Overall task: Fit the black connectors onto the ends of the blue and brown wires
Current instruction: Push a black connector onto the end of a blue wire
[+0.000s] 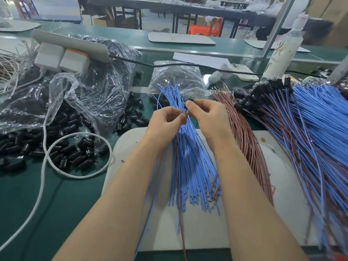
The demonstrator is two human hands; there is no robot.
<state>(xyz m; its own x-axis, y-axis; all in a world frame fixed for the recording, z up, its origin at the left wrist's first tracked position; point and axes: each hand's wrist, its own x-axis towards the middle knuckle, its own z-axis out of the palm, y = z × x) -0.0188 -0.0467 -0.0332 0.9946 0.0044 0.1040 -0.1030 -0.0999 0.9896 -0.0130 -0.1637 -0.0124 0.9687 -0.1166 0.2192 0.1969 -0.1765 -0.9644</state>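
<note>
Green bench top (28, 204) all the way across, and on it a white mat (207, 232) lies square under both forearms. Over the mat's far edge the two hands meet, fingertips almost touching. The left hand (165, 119) has thumb and forefinger curled in, pinching the end of a single blue wire (183, 111). The right hand (207, 115) pinches a small black connector (186, 107) right against that wire end; whether it is seated I cannot tell.

Beneath the hands, the blue wires (188, 166) fan down the middle of the mat. Just right of them lie the brown wires (244, 144), also on the mat. Over the mat's right edge sprawls a big heap of blue-and-brown pairs already wearing connectors (263, 95).

Left of the mat, loose black connectors (71, 153) are scattered on the green, spilling from a crumpled clear plastic bag (90, 91), with a white cable (45, 166) looping through them. Beyond the mat to the left, a power strip (71, 44) rests atop the bags, and beyond it to the right a white bottle (284, 49) stands upright.
</note>
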